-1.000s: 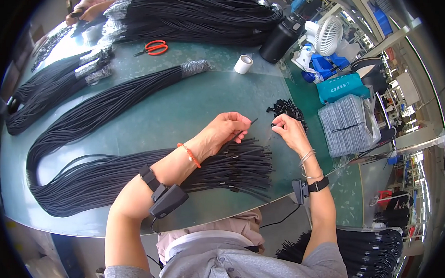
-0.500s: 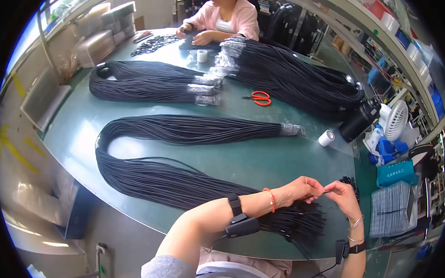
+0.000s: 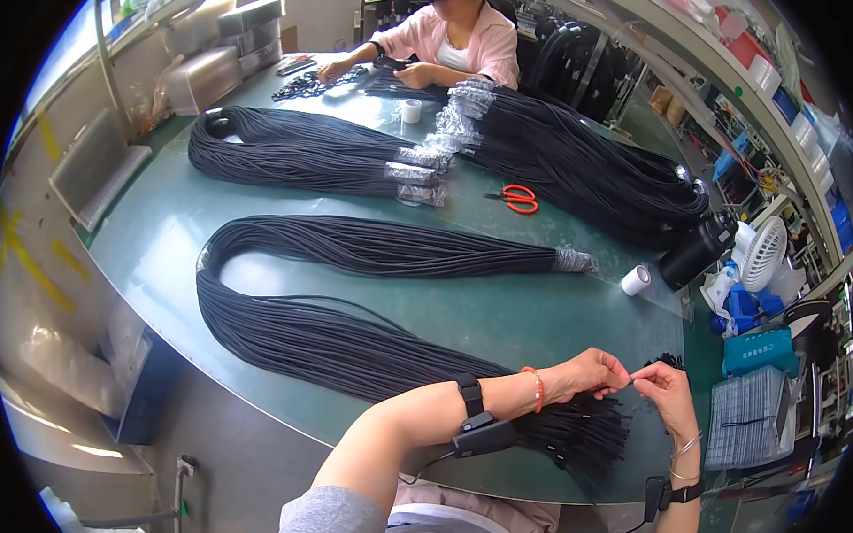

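Observation:
A long bundle of black cables point(image 3: 330, 346) lies bent in a U on the table, its loose ends point(image 3: 585, 436) fanned out under my left wrist. Just above those ends, my left hand point(image 3: 587, 374) is closed in a pinch on a thin black cable end. My right hand point(image 3: 666, 392) pinches at the same spot, fingertips almost meeting the left ones; what it holds is too small to make out. Behind the right hand sits a pile of small black pieces point(image 3: 666, 360), partly hidden.
Red-handled scissors point(image 3: 520, 199), a white tape roll point(image 3: 635, 280) and a black bottle point(image 3: 698, 252) stand or lie on the green table point(image 3: 481, 311). More cable bundles point(image 3: 299, 154) lie farther back. Across the table a person point(image 3: 444, 42) handles small black parts. A white fan point(image 3: 763, 252) is at right.
My fingertips have come closer together, hiding the dark piece seen between them. The whole view has shifted slightly. Across the table, the person's one hand has moved out toward the small black parts.

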Tool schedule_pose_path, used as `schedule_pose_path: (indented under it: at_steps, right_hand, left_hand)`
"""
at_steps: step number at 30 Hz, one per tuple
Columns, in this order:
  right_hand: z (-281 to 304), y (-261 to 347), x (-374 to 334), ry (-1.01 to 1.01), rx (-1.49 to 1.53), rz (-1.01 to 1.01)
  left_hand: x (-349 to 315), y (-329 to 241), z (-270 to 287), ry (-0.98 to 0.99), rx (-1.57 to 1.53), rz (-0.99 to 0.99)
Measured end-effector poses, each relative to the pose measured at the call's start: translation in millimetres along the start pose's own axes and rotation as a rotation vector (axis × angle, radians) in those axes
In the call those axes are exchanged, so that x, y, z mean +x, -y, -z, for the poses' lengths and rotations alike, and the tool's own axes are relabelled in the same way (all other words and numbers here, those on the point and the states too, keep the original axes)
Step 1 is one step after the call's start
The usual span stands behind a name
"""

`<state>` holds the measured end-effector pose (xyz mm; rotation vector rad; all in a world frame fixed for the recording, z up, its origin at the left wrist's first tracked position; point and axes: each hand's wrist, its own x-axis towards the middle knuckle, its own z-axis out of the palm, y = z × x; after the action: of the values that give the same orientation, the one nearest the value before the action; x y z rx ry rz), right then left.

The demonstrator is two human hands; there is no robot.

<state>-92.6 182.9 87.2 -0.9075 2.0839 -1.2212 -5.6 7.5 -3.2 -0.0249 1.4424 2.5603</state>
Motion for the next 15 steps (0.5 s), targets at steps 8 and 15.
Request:
schedule_pose_path:
  at_steps: [8,15]
  right_hand:
    - [-88.2,44.2,-38.3,0.040,-1.079,0.524]
    - [-101.6,53.6,-56.1,0.022,-0.989,0.551]
  left_hand:
    - [3.8,9.4,3.1,-0.162,-0.030,-0.015]
    - [-8.2,-42.3,17.9,-0.161,0.244,-0.180]
